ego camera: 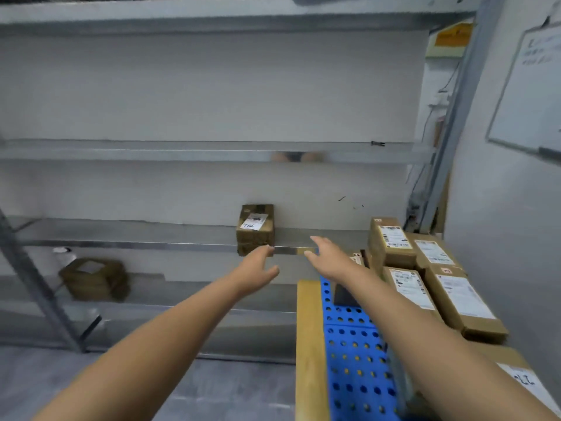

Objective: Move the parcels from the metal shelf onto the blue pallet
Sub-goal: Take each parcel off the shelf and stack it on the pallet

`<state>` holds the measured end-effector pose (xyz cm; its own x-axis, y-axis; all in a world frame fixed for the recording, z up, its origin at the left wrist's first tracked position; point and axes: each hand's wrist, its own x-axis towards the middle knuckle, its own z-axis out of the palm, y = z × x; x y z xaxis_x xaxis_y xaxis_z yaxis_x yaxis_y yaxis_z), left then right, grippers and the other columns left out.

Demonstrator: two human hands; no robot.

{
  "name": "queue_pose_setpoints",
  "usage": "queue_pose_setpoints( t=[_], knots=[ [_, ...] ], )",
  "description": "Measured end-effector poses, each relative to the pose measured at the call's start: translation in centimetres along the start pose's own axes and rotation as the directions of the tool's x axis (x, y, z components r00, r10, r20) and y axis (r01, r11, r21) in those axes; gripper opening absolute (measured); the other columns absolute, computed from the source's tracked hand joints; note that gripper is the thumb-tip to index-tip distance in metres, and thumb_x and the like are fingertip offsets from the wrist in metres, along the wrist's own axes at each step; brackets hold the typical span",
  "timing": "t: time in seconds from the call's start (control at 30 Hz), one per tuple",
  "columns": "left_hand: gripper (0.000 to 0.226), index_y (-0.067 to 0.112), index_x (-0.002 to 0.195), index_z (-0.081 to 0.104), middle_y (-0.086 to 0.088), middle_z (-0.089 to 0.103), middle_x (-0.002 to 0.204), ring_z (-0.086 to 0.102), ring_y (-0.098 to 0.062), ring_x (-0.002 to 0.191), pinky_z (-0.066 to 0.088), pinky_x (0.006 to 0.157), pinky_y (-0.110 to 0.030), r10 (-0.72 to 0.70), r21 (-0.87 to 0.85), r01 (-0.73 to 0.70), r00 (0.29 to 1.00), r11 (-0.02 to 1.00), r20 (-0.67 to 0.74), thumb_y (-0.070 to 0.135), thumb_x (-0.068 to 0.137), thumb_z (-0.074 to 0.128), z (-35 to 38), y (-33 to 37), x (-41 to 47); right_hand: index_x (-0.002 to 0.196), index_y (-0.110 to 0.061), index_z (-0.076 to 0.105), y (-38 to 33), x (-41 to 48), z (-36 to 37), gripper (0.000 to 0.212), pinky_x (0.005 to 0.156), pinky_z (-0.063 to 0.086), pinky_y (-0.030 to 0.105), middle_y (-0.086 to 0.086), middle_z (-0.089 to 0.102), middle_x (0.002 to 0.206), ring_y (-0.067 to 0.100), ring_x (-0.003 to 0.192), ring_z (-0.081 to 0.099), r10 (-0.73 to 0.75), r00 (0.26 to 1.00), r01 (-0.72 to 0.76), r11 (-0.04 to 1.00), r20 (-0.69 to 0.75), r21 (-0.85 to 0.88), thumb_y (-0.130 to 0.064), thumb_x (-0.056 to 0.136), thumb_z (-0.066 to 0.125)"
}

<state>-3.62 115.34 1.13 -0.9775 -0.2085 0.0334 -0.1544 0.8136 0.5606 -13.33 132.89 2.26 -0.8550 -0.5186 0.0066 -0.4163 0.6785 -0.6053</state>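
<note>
A small brown parcel (255, 228) with a white label stands on the metal shelf (121, 235), at its front edge. My left hand (259, 265) is stretched out just below and in front of it, fingers apart, holding nothing. My right hand (326, 258) reaches toward the shelf edge to the parcel's right, also empty with fingers apart. A second brown parcel (95, 279) lies on the lower shelf at the left. The blue pallet (352, 354) with round holes is at lower right, and several labelled parcels (425, 275) are stacked on it.
A wooden board (311, 354) runs along the pallet's left side. A grey diagonal brace (39, 287) crosses the shelf frame at left. A whiteboard (534, 89) hangs on the right wall. The upper shelf levels hold no parcels.
</note>
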Motion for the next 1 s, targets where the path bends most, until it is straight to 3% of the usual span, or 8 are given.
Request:
queue_pose_setpoints(
  t=[0.17,0.3,0.47,0.67,0.87,1.0],
  knots=[
    [0.059,0.009,0.149,0.037,-0.009,0.04,0.154,0.039,-0.022,0.141,0.031,0.115,-0.032,-0.001,-0.002,0.001,0.998,1.0,-0.056,0.026,0.096,0.056,-4.6,-5.2,3.0,0.145,-0.006,0.037,-6.3,5.2,2.8,0.049,0.111,0.025,0.03,0.016,0.037,0.15,0.027,0.14,0.033,-0.071,0.997,0.071,0.997,-0.015,0.022,-0.032,0.104,0.034],
    [0.047,0.014,0.141,0.047,-0.007,0.051,0.143,0.047,-0.021,0.132,0.033,0.101,-0.022,0.047,-0.039,-0.05,0.997,0.998,-0.053,0.02,0.095,0.056,-6.7,-9.3,6.1,0.141,-0.008,0.042,-9.6,9.5,5.7,0.048,0.107,0.031,0.032,0.016,0.043,0.144,0.028,0.134,0.04,-0.033,0.999,0.034,0.998,-0.034,0.051,-0.036,0.104,0.034],
    [0.052,0.013,0.147,0.04,-0.006,0.045,0.149,0.041,-0.02,0.137,0.033,0.11,-0.031,0.062,-0.051,-0.064,0.997,0.997,-0.044,0.025,0.098,0.053,-8.9,-14.1,10.5,0.141,-0.01,0.044,-11.8,14.2,8.7,0.049,0.105,0.033,0.033,0.014,0.046,0.139,0.027,0.131,0.042,0.013,0.999,-0.011,0.999,-0.043,0.053,-0.039,0.103,0.034],
    [0.053,0.008,0.149,0.036,-0.01,0.041,0.153,0.037,-0.023,0.141,0.027,0.115,-0.032,0.077,-0.026,-0.078,0.997,0.997,-0.017,0.024,0.1,0.05,-9.2,-18.2,15.4,0.142,-0.009,0.043,-11.8,18.4,11.0,0.049,0.108,0.031,0.033,0.016,0.044,0.142,0.028,0.133,0.04,0.094,0.994,-0.092,0.995,-0.054,0.044,-0.037,0.102,0.037],
    [0.056,0.008,0.152,0.032,-0.009,0.035,0.157,0.032,-0.022,0.145,0.025,0.118,-0.034,0.045,-0.072,-0.045,0.999,0.996,-0.006,0.024,0.101,0.049,-7.5,-20.5,20.3,0.146,-0.012,0.037,-10.5,23.8,11.7,0.053,0.112,0.034,0.045,0.011,0.041,0.146,0.027,0.135,0.038,0.158,0.987,-0.157,0.987,-0.028,0.04,-0.041,0.101,0.037],
    [0.051,0.011,0.149,0.037,-0.008,0.038,0.155,0.035,-0.022,0.143,0.029,0.115,-0.034,-0.006,-0.128,0.006,1.0,0.992,0.004,0.024,0.102,0.049,-6.1,-21.2,23.7,0.149,-0.009,0.031,-8.4,28.4,12.0,0.056,0.115,0.028,0.041,0.012,0.036,0.15,0.028,0.139,0.032,0.181,0.983,-0.181,0.983,-0.023,0.017,-0.037,0.102,0.04]
  ],
)
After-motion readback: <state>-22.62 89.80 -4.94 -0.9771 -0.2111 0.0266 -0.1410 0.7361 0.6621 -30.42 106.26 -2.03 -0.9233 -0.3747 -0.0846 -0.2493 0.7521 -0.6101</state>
